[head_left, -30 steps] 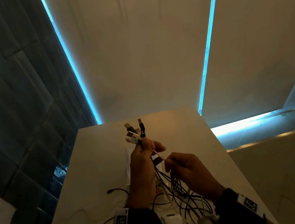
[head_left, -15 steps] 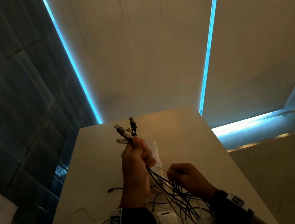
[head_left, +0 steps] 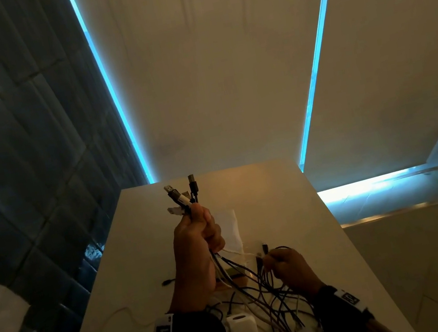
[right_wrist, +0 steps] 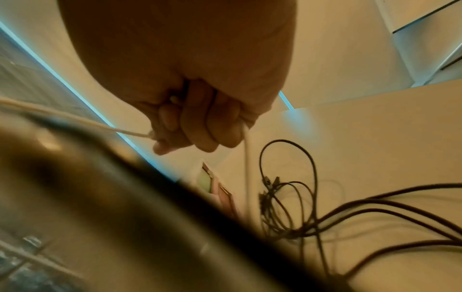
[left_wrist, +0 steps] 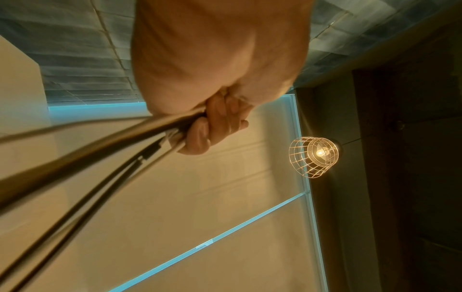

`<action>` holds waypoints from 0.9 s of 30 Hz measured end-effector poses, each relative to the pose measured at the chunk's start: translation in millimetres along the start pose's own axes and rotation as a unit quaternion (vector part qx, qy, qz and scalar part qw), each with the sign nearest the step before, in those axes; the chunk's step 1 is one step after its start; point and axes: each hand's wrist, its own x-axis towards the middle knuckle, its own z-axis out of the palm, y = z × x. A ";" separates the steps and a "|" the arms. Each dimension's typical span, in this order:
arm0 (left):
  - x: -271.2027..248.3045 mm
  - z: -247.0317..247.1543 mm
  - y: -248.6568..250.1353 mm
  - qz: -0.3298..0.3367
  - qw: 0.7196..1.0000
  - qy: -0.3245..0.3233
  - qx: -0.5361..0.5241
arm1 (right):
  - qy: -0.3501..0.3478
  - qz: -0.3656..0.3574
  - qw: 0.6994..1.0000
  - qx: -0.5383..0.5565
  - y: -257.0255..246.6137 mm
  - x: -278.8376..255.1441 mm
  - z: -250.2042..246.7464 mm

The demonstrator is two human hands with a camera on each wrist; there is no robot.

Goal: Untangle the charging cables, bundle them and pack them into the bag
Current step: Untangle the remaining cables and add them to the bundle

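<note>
A: On the left of the counter (head_left: 108, 273), one thin pale cable (head_left: 112, 316) lies loose, apart from the rest. Beside it, the left hand (head_left: 197, 251) is clenched round a bunch of charging cables (head_left: 244, 281), their plug ends (head_left: 181, 198) sticking up out of the fist.

B: That fist sits higher and further left than a second ago, so the strands below it look pulled longer.

A: Yes, and the left wrist view shows the fingers (left_wrist: 200, 136) wrapped tight on several strands. Further right, the right hand (head_left: 291, 270) has dropped lower and nearer the counter. It pinches a white cable (right_wrist: 75, 118) between curled fingers, with small connectors just beyond its fingertips.

B: So the hands have drawn apart. I judge that as combing one cable out of the tangle.

A: Likely. The tangle near the wrists remains knotted, so bundling is not yet begun.

B: And the bag?

A: A pale flat thing (head_left: 229, 231) lies behind the left hand; I cannot tell whether that is it.
</note>
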 end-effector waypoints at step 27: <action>-2.2 2.2 8.9 -0.024 0.993 -0.067 -0.089 | -0.155 -0.117 0.969 0.150 -82.3 -27.9 -21.8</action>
